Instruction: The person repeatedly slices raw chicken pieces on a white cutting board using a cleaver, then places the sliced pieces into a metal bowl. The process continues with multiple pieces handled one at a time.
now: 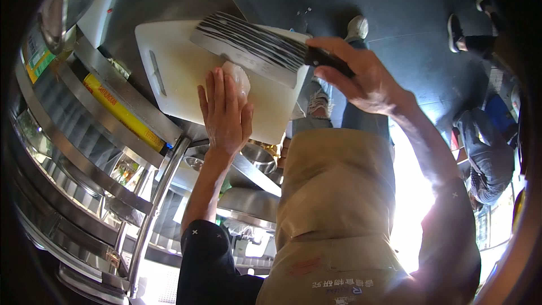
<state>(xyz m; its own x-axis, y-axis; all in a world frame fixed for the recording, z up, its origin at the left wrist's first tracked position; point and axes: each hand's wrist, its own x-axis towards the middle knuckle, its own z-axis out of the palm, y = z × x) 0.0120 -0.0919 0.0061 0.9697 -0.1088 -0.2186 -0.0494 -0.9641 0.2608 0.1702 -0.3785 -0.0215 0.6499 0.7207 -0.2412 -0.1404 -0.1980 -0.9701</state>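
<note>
A pale, glossy piece of raw meat (240, 82) lies on a white plastic cutting board (175, 46); its exact kind is hard to tell. My left hand (224, 114) rests over it, fingers stretched out and nearly together, holding it against the board. Part of the meat is hidden under that hand. My right hand (366, 80) grips the dark handle of a wide cleaver (254, 48), with thumb and forefinger near the blade's base. The streaked blade slants across the board just beyond the meat. Whether its edge touches the meat cannot be told.
Steel shelving with a round upright post (159, 203) stands to the left, holding a long yellow package (123, 110) that bears writing. Below the board are a steel bowl (259, 159) and a domed steel vessel (247, 203). Another person (487, 152) is at the far right.
</note>
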